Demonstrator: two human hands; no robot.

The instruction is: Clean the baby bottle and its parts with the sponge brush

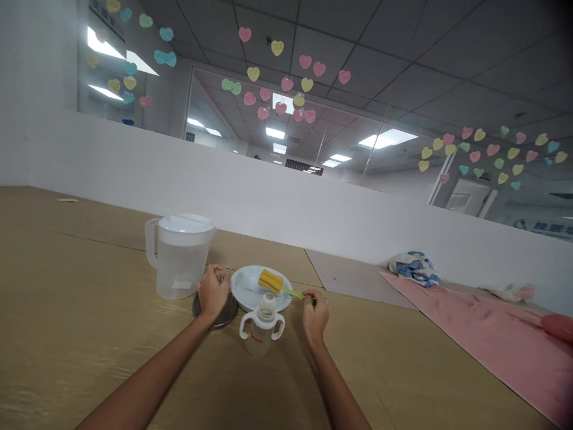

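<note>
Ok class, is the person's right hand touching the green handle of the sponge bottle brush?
Touching. The head view shows the right hand pinching the green handle, its fingertips closed around the handle's end.

Right fingers (310, 297) pinch the green handle of a sponge brush (271, 281), its yellow head on a white plate (245, 286). Left fingers (215, 276) curl just right of a plastic pitcher (179, 257); a two-handled bottle (262, 328) stands between both hands.

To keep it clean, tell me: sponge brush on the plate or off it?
On: the sponge brush rests its yellow head on the white plate, green handle reaching the right hand.
</note>
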